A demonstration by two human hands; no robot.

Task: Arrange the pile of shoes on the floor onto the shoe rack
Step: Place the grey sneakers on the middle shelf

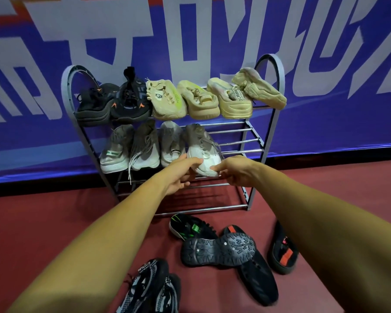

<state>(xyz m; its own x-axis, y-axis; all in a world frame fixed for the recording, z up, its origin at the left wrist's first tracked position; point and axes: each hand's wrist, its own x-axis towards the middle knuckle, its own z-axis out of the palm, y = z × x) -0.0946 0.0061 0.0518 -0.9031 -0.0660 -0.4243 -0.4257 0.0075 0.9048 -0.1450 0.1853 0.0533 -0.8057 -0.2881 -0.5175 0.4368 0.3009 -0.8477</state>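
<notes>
Left hand (178, 176), right hand (237, 173) grip beige sneaker (201, 152); toe half-hidden.

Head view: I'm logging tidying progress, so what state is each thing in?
Shoe rack: upright, top tier filled, middle tier part-filled.
Pale sneaker: on middle tier, toe held.
Left hand: grips sneaker.
Right hand: pinches sneaker toe.
Treaded black shoe: sole up, atop black clog.
Green-marked shoe: upright on floor.

top shelf (260, 107) full, bottom shelf (212, 208) free
</notes>
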